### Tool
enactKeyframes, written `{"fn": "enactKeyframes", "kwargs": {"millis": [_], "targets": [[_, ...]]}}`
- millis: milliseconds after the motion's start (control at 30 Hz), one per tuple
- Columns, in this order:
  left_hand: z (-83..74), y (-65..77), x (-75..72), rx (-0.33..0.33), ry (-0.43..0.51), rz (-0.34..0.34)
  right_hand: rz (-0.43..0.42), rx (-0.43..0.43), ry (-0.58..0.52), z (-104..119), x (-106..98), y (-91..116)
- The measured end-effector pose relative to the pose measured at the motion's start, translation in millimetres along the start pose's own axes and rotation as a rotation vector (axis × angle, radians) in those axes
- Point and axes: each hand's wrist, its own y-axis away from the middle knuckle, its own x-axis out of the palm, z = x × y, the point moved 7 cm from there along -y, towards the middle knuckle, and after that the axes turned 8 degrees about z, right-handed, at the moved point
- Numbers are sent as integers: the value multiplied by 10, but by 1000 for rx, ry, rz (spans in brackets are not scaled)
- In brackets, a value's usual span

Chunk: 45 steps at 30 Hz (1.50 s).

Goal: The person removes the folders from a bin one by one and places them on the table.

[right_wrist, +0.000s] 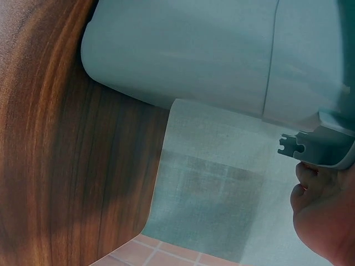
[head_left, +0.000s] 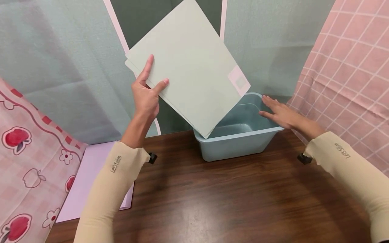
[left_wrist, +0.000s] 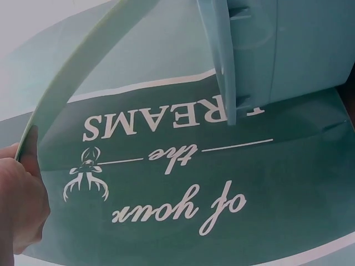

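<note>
My left hand (head_left: 146, 98) grips pale green folders (head_left: 188, 64) by their lower left edge, thumb across the front. They are held up at a tilt, their lower corner overlapping the near left rim of a blue plastic bin (head_left: 234, 148); whether it touches cannot be told. A pinkish label (head_left: 239, 81) is on the front folder's right corner. In the left wrist view, the left hand (left_wrist: 22, 205) holds the folder edge. My right hand (head_left: 284, 113) holds the bin's right rim, thumb over the inside; the right wrist view shows curled fingers (right_wrist: 302, 185) against the outside.
A lilac folder (head_left: 94, 162) lies on the brown wooden table (head_left: 212, 199) at the left, partly behind the left forearm. Green-grey cloth (head_left: 60, 67) with a dark printed panel hangs behind. Pink checked cloth (head_left: 352, 67) borders the right; apple-patterned cloth (head_left: 27, 162) borders the left.
</note>
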Motion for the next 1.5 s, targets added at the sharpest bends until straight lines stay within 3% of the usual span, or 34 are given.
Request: {"fn": "enactKeyframes", "kwargs": {"millis": [233, 433, 633, 833, 1500], "targets": [[-115, 6, -36, -3, 62, -38, -1, -1, -3, 11, -13, 13], [-191, 11, -48, -26, 93, -26, -5, -7, -9, 8, -9, 24], [-318, 27, -82, 0, 77, 7, -10, -10, -6, -2, 2, 21], [-394, 56, -190, -62, 129, -8, -10, -8, -2, -1, 2, 19], [-550, 174, -584, -132, 172, -67, -6, -6, -11, -25, -4, 68]]}}
